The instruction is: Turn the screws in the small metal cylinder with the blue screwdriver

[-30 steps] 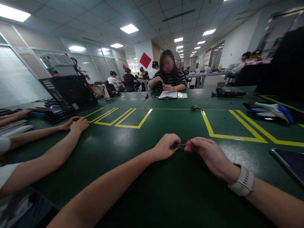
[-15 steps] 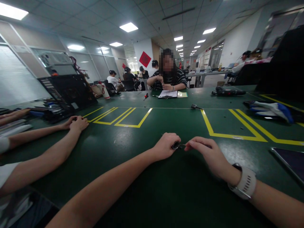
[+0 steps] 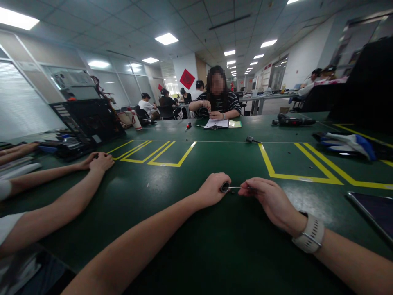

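My left hand is closed around a small dark cylinder, whose round hollow end faces right, toward my other hand. Between thumb and fingers, my right hand pinches a thin metal rod. The rod's tip reaches the cylinder's opening; how deep it goes I cannot tell. Just below the rod, a tiny dark ring-like part lies on the green tabletop.
Yellow tape outlines mark the table. Farther off are a dark metal-headed tool, a red screwdriver, a clipboard, gloves and a power tool. A tablet lies right. Co-workers sit left and opposite.
The thin rod now shows more plainly as a straight line between the cylinder's opening and my right fingers. My right hand has turned slightly; my left has barely shifted.
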Available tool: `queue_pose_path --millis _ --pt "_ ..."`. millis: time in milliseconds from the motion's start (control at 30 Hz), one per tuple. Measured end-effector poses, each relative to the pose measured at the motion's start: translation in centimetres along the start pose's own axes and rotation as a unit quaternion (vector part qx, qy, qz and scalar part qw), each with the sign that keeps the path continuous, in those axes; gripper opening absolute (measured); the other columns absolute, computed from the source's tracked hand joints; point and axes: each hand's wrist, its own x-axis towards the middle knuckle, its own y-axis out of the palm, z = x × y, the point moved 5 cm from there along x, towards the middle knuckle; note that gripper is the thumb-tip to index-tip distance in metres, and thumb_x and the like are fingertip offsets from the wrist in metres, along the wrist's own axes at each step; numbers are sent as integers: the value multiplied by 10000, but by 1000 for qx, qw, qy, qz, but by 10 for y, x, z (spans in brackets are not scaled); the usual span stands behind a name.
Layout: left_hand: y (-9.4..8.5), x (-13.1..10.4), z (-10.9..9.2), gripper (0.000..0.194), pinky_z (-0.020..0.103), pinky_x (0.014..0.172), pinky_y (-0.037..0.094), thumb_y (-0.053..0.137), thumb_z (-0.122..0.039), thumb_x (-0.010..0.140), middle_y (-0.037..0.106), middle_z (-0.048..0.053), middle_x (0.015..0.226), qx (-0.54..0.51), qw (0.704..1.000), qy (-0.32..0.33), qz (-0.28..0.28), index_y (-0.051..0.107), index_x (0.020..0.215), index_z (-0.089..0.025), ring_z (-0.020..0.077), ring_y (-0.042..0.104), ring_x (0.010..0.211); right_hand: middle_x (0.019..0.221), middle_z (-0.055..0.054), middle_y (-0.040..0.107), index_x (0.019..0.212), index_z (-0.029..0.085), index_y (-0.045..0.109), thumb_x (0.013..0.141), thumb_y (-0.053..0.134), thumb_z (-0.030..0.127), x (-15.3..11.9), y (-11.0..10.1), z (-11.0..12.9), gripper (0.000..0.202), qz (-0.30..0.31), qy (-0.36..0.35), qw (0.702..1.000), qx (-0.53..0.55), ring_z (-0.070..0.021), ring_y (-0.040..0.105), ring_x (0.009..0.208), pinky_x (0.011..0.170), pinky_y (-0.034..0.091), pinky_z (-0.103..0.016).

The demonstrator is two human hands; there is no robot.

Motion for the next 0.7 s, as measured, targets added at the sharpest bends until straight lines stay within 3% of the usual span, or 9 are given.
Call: queue_pose_path --millis 233,500,700 --pt "1 0 4 61 274 671 384 582 -169 767 564 11 788 18 999 -34 -8 547 816 -161 143 511 728 670 -62 679 649 148 698 683 657 312 -1 0 5 172 -24 -3 1000 6 -188 614 675 724 451 -347" --pt "-1 -3 13 102 263 656 405 584 -159 746 564 9 836 -31 995 -87 -38 543 839 -169 145 514 755 630 -37 659 623 168 676 720 597 297 2 -11 3 180 -52 -18 997 -59 -186 597 659 704 419 -353" --pt "-2 -2 5 86 260 678 425 574 -140 742 577 7 818 -85 995 -50 -17 542 819 -161 139 541 765 605 -46 644 611 165 661 699 591 313 0 -8 5 186 -61 -18 993 -101 -198 582 649 692 407 -370"
